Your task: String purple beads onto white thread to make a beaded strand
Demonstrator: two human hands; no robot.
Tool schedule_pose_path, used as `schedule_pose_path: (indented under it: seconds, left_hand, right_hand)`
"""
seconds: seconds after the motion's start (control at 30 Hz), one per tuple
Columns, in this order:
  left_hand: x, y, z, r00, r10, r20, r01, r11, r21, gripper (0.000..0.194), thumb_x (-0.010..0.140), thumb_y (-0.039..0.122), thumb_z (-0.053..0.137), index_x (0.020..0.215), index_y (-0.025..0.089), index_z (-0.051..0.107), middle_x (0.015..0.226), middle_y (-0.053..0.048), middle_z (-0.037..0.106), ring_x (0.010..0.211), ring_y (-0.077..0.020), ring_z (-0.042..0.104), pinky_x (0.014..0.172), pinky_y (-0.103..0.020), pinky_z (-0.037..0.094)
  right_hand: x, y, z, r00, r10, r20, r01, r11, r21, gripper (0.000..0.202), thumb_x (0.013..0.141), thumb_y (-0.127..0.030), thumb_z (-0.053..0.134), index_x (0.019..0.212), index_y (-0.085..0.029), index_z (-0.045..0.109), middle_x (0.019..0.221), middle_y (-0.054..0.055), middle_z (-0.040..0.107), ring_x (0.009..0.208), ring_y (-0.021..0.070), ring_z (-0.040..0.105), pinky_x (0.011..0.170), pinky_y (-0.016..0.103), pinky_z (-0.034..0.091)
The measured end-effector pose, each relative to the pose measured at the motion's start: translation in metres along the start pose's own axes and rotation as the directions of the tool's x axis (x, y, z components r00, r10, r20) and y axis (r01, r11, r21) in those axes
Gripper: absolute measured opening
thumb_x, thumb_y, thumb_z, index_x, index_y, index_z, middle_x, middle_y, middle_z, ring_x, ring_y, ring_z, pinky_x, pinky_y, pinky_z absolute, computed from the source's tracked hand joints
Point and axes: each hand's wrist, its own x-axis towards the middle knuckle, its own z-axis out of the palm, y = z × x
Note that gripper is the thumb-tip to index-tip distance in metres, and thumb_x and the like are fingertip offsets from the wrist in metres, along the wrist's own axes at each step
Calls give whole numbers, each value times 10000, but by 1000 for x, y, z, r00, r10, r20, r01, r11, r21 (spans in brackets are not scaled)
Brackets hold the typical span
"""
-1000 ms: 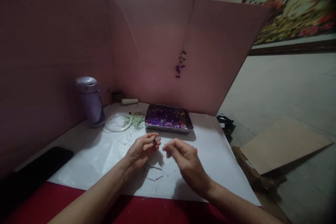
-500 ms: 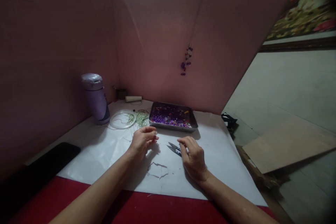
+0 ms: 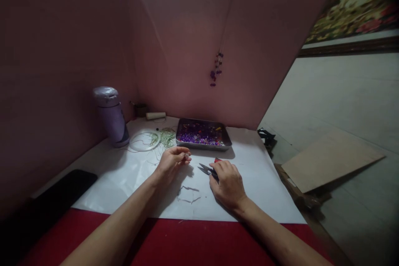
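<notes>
Counter point(image 3: 268, 203): white sheet point(image 3: 118, 178) on top, red cloth point(image 3: 193, 243) at nr edge; tray point(image 3: 204, 147) w/ beads point(image 3: 199, 135) at back.
L hand point(image 3: 171, 163): pinching small pale piece point(image 3: 187, 156), prob. a bead; may drop & roll if pinch loosens.
R hand point(image 3: 229, 185): over scissors point(image 3: 210, 171); can't tell if gripped.
Blades: apart, tips twd L hand; could nick it if pushed left.
Thread scraps point(image 3: 188, 201): nr R hand; might snag if scissors dragged.
</notes>
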Motion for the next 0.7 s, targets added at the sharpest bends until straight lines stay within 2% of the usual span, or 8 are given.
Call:
schedule_pose_path:
  seconds: [0.13,0.37,0.53,0.7]
  left_hand:
    - [-3,1,0,998,-26,49,28,998,-48,140,623,13,640,740,83,616,721,-96,647,617,-136,615,593,-228,484]
    - [-3,-1,0,998,-63,30,64,996,-57,161,617,1,657,735,97,605,715,-92,644,624,-148,627,584,-234,490]
    - [-2,-3,-1,1000,-25,3,25,1000,-3,192,577,44,697,738,102,609,695,-62,621,565,-132,606,539,-234,469]
    - [-1,-5,-1,1000,-15,10,15,1000,21,247,548,97,735,764,104,615,683,-37,607,527,-108,577,493,-208,428]
  right_hand:
    - [1,2,3,1000,-26,3,26,1000,-6,193,774,-197,536,957,-162,586,903,97,589,881,252,497,774,377,366]
    - [1,4,6,997,-28,-66,30,999,31,135,761,-187,543,886,-148,575,838,84,587,825,238,494,752,366,377]
    - [8,6,9,995,-11,-95,14,999,38,151,779,-194,549,916,-139,582,848,87,583,836,235,496,765,368,375]
    - [14,4,8,995,-46,-92,50,998,49,256,766,-187,577,1019,-144,582,969,103,579,905,252,487,771,376,370]
